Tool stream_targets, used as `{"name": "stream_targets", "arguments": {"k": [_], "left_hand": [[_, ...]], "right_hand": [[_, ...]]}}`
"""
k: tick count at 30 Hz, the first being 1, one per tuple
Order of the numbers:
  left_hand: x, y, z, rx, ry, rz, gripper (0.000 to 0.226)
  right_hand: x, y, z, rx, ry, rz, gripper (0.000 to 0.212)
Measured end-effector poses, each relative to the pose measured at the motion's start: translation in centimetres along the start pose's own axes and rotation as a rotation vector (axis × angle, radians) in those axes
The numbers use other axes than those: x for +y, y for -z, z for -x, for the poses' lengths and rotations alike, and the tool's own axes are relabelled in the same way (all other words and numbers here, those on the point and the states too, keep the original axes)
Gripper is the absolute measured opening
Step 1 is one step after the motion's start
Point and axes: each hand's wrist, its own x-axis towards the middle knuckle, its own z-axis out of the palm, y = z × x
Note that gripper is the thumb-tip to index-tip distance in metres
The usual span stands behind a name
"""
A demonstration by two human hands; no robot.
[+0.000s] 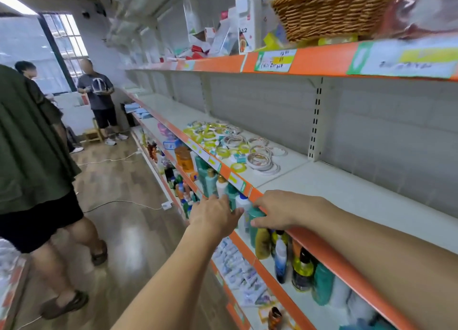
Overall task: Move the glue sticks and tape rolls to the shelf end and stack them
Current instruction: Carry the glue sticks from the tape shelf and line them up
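Two hands reach toward the orange shelf edge (309,240).

Left hand (215,217) is stretched out with relaxed fingers and holds nothing; right hand (282,212) rests on the edge, fingers loosely spread, empty. Tape rolls (238,148) lie in a heap further along the white shelf (359,195), well apart from both hands.
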Motion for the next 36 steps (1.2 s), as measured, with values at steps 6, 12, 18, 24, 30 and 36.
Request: {"name": "stream_targets", "arguments": {"k": [6, 12, 18, 24, 30, 36], "left_hand": [[-3.7, -0.1, -7.1, 0.012, -0.037, 0.002, 0.066], [-8.1, 1.4, -15.1, 0.030, -0.118, -0.019, 0.063], [-11.0, 2.6, -22.0, 0.034, -0.230, -0.063, 0.064], [-11.3, 1.9, -26.9, -0.016, -0.349, -0.071, 0.062], [-9.2, 1.0, -31.0, -0.030, -0.449, -0.080, 0.051], [-7.1, 1.4, -34.6, 0.043, -0.535, -0.051, 0.037]], "right_hand": [[-0.1, 0.9, -7.3, -0.006, -0.019, 0.021, 0.053], [-0.7, 2.1, -15.6, 0.059, -0.101, -0.003, 0.060], [-1.1, 3.1, -21.5, 0.150, -0.188, -0.057, 0.054], [0.7, 3.0, -23.9, 0.184, -0.311, -0.079, 0.056], [3.4, 3.1, -25.7, 0.170, -0.396, -0.052, 0.039], [5.6, 4.3, -28.4, 0.202, -0.400, -0.034, 0.028]]}}
